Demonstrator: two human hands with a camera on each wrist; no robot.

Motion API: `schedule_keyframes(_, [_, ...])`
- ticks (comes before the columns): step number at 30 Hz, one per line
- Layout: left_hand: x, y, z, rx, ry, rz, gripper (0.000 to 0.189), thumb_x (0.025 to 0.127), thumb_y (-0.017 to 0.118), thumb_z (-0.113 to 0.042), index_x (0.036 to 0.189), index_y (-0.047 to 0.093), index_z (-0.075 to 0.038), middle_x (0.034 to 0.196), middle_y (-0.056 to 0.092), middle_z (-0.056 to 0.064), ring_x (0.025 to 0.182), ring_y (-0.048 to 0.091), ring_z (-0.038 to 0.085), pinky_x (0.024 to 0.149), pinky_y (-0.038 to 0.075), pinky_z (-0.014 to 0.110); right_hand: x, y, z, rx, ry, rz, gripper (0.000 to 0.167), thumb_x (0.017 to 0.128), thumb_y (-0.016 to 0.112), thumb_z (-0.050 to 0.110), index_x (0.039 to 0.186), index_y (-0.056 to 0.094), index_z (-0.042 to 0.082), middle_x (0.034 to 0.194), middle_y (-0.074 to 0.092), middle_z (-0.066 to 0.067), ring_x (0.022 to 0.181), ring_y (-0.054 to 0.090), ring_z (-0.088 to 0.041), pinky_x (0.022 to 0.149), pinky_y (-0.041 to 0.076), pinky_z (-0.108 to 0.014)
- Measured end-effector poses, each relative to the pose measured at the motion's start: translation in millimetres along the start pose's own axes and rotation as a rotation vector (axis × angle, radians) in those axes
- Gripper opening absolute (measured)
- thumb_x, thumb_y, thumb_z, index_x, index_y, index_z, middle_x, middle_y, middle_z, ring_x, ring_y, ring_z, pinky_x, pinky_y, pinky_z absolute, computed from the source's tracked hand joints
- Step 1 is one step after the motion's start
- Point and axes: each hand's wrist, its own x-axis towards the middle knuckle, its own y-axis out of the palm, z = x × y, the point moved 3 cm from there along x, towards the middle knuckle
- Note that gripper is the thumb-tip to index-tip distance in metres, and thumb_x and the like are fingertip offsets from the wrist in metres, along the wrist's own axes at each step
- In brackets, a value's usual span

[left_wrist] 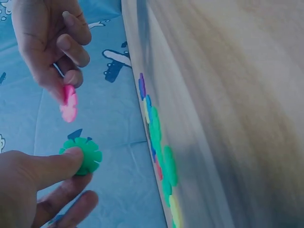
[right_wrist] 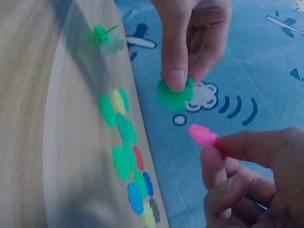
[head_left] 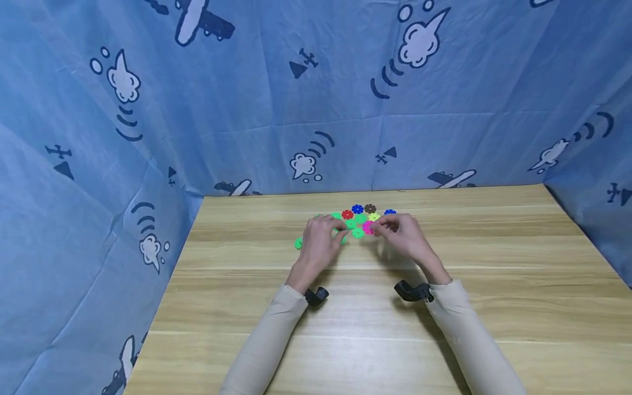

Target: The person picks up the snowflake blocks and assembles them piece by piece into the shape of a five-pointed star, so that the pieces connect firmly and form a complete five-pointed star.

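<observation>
A green disc is held by the left hand, its grip narrowed to a pinch, with the thumb laid over the disc's face. A pink disc is pinched by one edge in the equally narrow grip of the right hand. Both discs are held up off the bench, near each other but apart, over the far part of the wood. The step in hand is judged to be the bringing together of two pieces; if they are to be joined, the next move would call for the slots to be lined up and one disc to be turned crosswise to the other.

The green disc is seen to be thin, round and notched all along its rim, like a small flower. The pink one is seen aslant in the wrist views, so its scalloped edge is shown more than its face. Beyond the hands, flat discs are spread close together on the bench, a red disc, a brown disc and a yellow disc being among them
</observation>
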Motion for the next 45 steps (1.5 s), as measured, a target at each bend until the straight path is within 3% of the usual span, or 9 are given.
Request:
schedule_keyframes(3, [-0.6, -5.8, -3.2, -0.015, 0.034, -0.031, 0.010, 0.093, 0.080, -0.022, 0.100, 0.082, -0.015, 0.098, 0.081, -0.002, 0.095, 0.072, 0.018, 0.106, 0.055, 0.042, -1.0, 1.9, 5.0, 0.033, -0.016, 0.004, 0.022, 0.104, 0.065, 0.021, 0.109, 0.076, 0.002, 0.099, 0.076, -0.023, 0.075, 0.062, -0.022, 0.060, 0.045, -0.022])
schedule_keyframes(7, [-1.6, -9.7, -6.4, -0.032, 0.098, -0.071, 0.008, 0.091, 0.082, -0.020, 0.098, 0.083, -0.016, 0.094, 0.079, -0.002, 0.090, 0.070, 0.016, 0.088, 0.059, 0.034, -2.2, 3.2, 10.9, 0.069, -0.043, 0.003, 0.023, 0.103, 0.066, 0.024, 0.107, 0.077, 0.004, 0.097, 0.076, -0.022, 0.068, 0.056, -0.011, 0.058, 0.044, -0.022])
schedule_keyframes(10, [-2.3, -10.4, -8.2, -0.024, 0.153, -0.099, 0.009, 0.090, 0.083, -0.021, 0.098, 0.084, -0.017, 0.091, 0.078, -0.003, 0.086, 0.068, 0.014, 0.072, 0.059, 0.026, -3.0, 3.4, 14.4, 0.084, -0.056, 0.006, 0.023, 0.103, 0.067, 0.024, 0.107, 0.078, 0.004, 0.093, 0.076, -0.019, 0.065, 0.054, -0.009, 0.057, 0.044, -0.022])
schedule_keyframes(14, [-2.9, -11.0, -9.6, -0.010, 0.199, -0.141, 0.007, 0.090, 0.083, -0.022, 0.096, 0.084, -0.018, 0.088, 0.077, -0.004, 0.082, 0.066, 0.013, 0.064, 0.057, 0.022, -4.9, 2.5, 18.2, 0.098, -0.068, 0.008, 0.023, 0.103, 0.067, 0.022, 0.106, 0.077, 0.002, 0.088, 0.076, -0.012, 0.059, 0.051, -0.007, 0.054, 0.042, -0.022])
schedule_keyframes(21, [-4.3, -13.4, -10.3, 0.008, 0.248, -0.189, 0.006, 0.092, 0.082, -0.022, 0.095, 0.084, -0.018, 0.086, 0.073, -0.005, 0.080, 0.065, 0.010, 0.062, 0.056, 0.021, -5.0, 1.8, 19.4, 0.116, -0.070, 0.005, 0.022, 0.102, 0.068, 0.022, 0.103, 0.077, 0.002, 0.080, 0.073, -0.002, 0.056, 0.049, -0.006, 0.052, 0.040, -0.022])
schedule_keyframes(31, [-3.7, -18.9, -10.8, -0.017, 0.338, -0.250, 0.005, 0.092, 0.081, -0.017, 0.095, 0.084, -0.014, 0.087, 0.075, -0.003, 0.078, 0.067, 0.011, 0.063, 0.056, 0.020, -5.9, 0.3, 19.4, 0.134, -0.074, 0.015, 0.017, 0.102, 0.068, 0.020, 0.103, 0.077, 0.006, 0.080, 0.071, 0.000, 0.056, 0.046, -0.007, 0.050, 0.036, -0.022])
schedule_keyframes(38, [-5.3, -20.3, -12.2, -0.013, 0.410, -0.269, 0.008, 0.094, 0.078, -0.009, 0.099, 0.084, -0.009, 0.092, 0.076, 0.002, 0.083, 0.070, 0.015, 0.070, 0.059, 0.021, -6.1, 0.0, 23.1, 0.123, -0.088, 0.003, 0.021, 0.101, 0.070, 0.027, 0.100, 0.077, 0.007, 0.081, 0.072, -0.001, 0.059, 0.054, -0.009, 0.054, 0.043, -0.023])
schedule_keyframes(45, [-5.4, -20.8, -13.4, -0.009, 0.446, -0.265, 0.010, 0.093, 0.078, -0.007, 0.102, 0.083, -0.008, 0.095, 0.076, 0.003, 0.089, 0.070, 0.016, 0.074, 0.060, 0.021, -7.2, 0.0, 25.7, 0.113, -0.117, -0.005, 0.022, 0.101, 0.070, 0.029, 0.101, 0.078, 0.008, 0.088, 0.076, -0.008, 0.066, 0.064, -0.020, 0.058, 0.049, -0.024])
